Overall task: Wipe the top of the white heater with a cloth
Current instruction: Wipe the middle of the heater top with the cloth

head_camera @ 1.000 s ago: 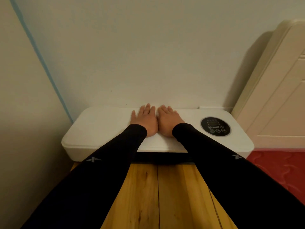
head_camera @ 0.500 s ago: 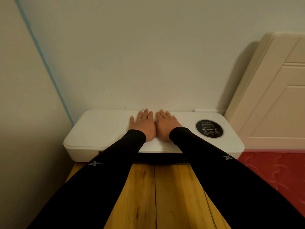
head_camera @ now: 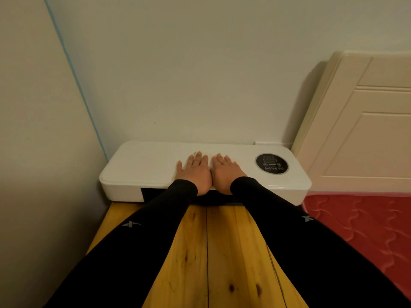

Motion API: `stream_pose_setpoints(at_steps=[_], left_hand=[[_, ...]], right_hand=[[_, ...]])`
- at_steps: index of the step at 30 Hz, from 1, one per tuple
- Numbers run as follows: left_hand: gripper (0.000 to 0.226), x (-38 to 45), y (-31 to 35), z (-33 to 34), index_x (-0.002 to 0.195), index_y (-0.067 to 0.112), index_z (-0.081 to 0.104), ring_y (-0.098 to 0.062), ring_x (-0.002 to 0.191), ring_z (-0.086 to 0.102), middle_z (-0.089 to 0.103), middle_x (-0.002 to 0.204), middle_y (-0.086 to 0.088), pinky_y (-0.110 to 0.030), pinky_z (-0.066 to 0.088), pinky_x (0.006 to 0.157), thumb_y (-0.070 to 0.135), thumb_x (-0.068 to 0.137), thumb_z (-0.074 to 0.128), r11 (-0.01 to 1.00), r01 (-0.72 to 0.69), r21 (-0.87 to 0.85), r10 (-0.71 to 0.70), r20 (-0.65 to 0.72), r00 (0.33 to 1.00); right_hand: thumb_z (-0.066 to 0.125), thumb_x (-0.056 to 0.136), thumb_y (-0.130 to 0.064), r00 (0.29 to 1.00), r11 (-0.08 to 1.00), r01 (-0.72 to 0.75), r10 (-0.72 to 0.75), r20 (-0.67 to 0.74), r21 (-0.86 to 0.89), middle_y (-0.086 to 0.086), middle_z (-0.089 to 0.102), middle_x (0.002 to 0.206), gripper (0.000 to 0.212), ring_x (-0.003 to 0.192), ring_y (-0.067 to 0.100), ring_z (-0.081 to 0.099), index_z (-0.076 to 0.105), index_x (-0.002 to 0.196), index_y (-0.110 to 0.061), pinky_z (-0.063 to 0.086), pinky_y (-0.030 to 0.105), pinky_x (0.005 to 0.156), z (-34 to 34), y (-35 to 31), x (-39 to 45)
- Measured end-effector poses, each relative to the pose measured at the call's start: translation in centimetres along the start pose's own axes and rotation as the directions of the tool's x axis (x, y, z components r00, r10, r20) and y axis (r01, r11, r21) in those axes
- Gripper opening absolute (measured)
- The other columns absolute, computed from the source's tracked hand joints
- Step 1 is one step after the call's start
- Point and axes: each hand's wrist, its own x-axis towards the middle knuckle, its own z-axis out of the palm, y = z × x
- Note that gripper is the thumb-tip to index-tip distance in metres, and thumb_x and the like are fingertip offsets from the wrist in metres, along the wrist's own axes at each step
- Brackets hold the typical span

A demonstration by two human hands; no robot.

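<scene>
Resting flat and side by side, fingers straight, the left hand (head_camera: 194,172) and right hand (head_camera: 225,173) press on the white heater (head_camera: 144,165) beneath them, its round black control panel (head_camera: 271,163) just right of the right hand.

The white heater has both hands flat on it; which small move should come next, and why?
Probably fetch a cloth first: the left hand and right hand lie flat and bare on the white heater, and no cloth shows.
</scene>
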Motion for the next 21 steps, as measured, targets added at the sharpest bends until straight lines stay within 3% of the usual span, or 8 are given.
stream_pose_setpoints(at_steps=[4, 15, 21], left_hand=[[0.061, -1.7, 0.3, -0.2, 0.155, 0.022, -0.003, -0.022, 0.15, -0.008, -0.012, 0.163, 0.0, -0.054, 0.0, 0.119, 0.033, 0.1, 0.022, 1.0, -0.017, 0.014, 0.018, -0.006, 1.0], [0.061, -4.7, 0.6, 0.6, 0.155, 0.027, 0.0, -0.022, 0.15, -0.005, -0.01, 0.164, 0.002, -0.053, 0.0, 0.119, 0.035, 0.1, 0.025, 0.999, -0.038, 0.032, 0.039, -0.025, 0.999], [0.066, -5.1, 0.9, 0.3, 0.155, 0.025, 0.006, -0.025, 0.15, 0.001, -0.001, 0.164, -0.002, -0.053, 0.004, 0.119, 0.037, 0.098, 0.037, 0.995, -0.062, 0.073, 0.065, -0.037, 0.997]], right_hand=[[0.033, 0.103, -0.041, 1.0, 1.0, 0.02, -0.02, -0.021, -0.006, 0.012, 0.0, 0.169, 0.072, 0.155, 0.032, 0.001, 0.004, 0.16, -0.009, 0.008, 0.047, 0.124, 0.1, -0.2, -1.8], [0.024, 0.106, -0.035, 0.999, 0.999, -0.011, 0.012, -0.036, 0.04, 0.008, 0.003, 0.169, 0.061, 0.156, 0.03, 0.003, 0.008, 0.161, -0.012, 0.008, 0.046, 0.124, 0.7, -0.9, -4.9], [0.022, 0.105, -0.037, 0.999, 0.997, -0.017, 0.02, -0.044, 0.071, 0.008, 0.004, 0.169, 0.062, 0.156, 0.029, 0.003, 0.01, 0.161, -0.014, 0.007, 0.046, 0.124, 0.8, -0.9, -5.6]])
